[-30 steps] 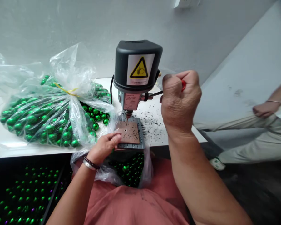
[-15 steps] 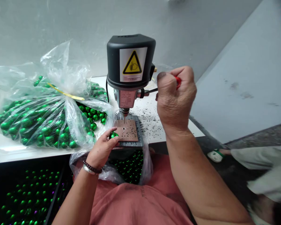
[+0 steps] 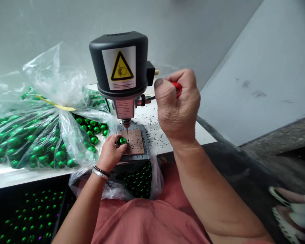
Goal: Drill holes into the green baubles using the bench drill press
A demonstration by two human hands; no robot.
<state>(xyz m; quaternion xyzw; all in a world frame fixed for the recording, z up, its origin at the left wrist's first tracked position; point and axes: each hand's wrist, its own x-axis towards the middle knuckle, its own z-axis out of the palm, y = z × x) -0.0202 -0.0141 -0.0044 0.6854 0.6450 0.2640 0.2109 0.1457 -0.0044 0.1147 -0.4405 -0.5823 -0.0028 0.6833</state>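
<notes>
- While the left hand [image 3: 109, 153] pinched a glossy green ball [image 3: 122, 141] between thumb and fingers, that ball sat at the fingertips, over the left part of a brown plate [image 3: 137, 144]; whether it touched the plate could not be told.
- Just beyond those fingertips, slightly to their right, a thin drill bit [image 3: 127, 131] pointed down, apart from the ball. Good handling there called for thumb and fingers on the ball's sides, well out from under the tip.
- Ahead of the left thumb, a small dark hole [image 3: 128, 140] marked the plate and offered the eye a fair guide for placing. So smooth and round a surface looked apt to roll or slip, so an even, unhurried pinch seemed wiser than a hard squeeze.
- Inside the right hand [image 3: 179, 112], whose fingers were curled into a fist, was the red knob [image 3: 178, 90] of a lever [image 3: 151, 98] that ran leftward to the drill press [image 3: 142, 54]. Steady, light control suited that grip while the other hand lay so near the bit.
- Left of the left hand lay a clear bag [image 3: 68, 127] full of similar balls.
- Below the right fist, dark shavings [image 3: 156, 132] littered the white table [image 3: 204, 135]; grit under a ball could have unsettled it.
</notes>
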